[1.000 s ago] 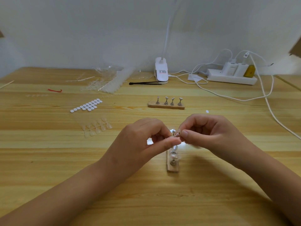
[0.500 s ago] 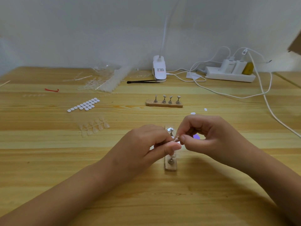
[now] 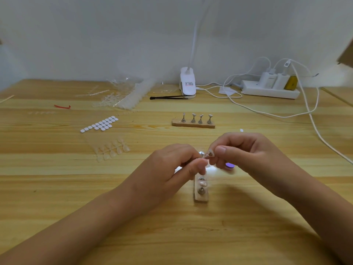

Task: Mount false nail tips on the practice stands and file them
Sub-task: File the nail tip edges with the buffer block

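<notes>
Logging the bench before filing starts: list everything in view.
table: one, light wood, under everything
far stand: one, wood with four metal pegs, centre
near stand: one, wood with metal pegs, partly under the hands
peg: one, metal, between both hands
pads: one sheet, white, left of far stand
tips: one row, clear, left of the hands
bag: one, clear, back left
band: one, red, far left
lamp clip: one, white, back centre
tool: one, black, beside lamp clip
power strip: one, white, back right
cables: several, white, right
left hand: pinches at the peg
right hand: pinches the peg
</notes>
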The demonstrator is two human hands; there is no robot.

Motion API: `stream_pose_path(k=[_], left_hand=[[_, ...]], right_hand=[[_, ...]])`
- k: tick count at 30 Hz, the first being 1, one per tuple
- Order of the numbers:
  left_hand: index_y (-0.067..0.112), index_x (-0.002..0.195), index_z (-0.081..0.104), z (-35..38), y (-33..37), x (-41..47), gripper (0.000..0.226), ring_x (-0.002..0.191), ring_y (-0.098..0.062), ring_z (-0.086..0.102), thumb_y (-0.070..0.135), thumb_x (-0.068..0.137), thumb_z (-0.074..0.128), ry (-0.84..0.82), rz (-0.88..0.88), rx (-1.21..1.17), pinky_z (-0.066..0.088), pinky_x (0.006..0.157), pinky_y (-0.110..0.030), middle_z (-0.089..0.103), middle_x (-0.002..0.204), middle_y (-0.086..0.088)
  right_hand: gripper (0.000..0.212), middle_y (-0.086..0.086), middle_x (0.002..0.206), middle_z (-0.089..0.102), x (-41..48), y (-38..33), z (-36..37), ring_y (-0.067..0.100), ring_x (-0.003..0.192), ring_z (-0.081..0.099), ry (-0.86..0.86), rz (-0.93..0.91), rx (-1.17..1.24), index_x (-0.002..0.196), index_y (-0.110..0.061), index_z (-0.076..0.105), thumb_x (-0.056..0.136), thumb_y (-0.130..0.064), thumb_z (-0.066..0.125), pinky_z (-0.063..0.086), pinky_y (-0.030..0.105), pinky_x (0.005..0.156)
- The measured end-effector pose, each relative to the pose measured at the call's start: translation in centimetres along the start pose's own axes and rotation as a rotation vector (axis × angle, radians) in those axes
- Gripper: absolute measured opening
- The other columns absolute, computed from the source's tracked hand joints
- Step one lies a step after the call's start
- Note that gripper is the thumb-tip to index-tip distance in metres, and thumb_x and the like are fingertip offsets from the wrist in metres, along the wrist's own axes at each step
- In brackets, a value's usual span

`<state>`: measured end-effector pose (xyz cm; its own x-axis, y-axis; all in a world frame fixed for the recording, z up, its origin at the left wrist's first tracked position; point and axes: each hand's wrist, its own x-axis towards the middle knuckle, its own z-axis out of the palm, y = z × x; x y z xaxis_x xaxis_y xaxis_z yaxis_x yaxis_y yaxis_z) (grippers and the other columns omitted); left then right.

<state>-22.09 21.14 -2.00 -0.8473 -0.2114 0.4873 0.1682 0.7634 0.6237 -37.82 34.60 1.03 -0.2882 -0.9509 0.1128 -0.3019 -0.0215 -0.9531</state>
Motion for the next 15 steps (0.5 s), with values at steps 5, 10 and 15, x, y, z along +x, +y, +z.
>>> stream_pose_path(k=[5,10,15], left_hand=[[0.043,0.084,0.054,-0.04,0.01,0.12,0.016,0.076,0.003,0.057,0.041,0.098,0.044,0.010,0.012,-0.013,0.039,0.072,-0.007,0.055,0.074,0.027],[0.038,0.084,0.056,-0.05,-0.06,0.09,0.018,0.074,0.002,0.056,0.040,0.098,0.046,0.037,0.025,0.005,0.039,0.070,-0.009,0.052,0.073,0.027],[0.027,0.080,0.063,-0.04,-0.23,0.07,0.027,0.072,-0.003,0.056,0.041,0.097,0.047,0.043,0.013,0.020,0.041,0.068,-0.012,0.054,0.071,0.022]], right_hand=[[0.018,-0.002,0.072,0.069,0.00,0.15,0.26,0.002,0.062,0.059,-0.011,-0.027,0.091,0.084,-0.006,0.072,0.075,-0.022,0.071,0.044,0.015,0.058],[0.018,-0.007,0.070,0.067,-0.07,0.12,0.51,-0.001,0.060,0.059,-0.013,-0.042,0.075,0.085,-0.007,0.069,0.075,-0.022,0.071,0.044,0.008,0.056],[0.021,-0.003,0.069,0.066,0.09,0.09,0.57,0.006,0.062,0.055,0.065,-0.017,0.070,0.084,-0.009,0.071,0.075,-0.028,0.069,0.042,0.020,0.056]])
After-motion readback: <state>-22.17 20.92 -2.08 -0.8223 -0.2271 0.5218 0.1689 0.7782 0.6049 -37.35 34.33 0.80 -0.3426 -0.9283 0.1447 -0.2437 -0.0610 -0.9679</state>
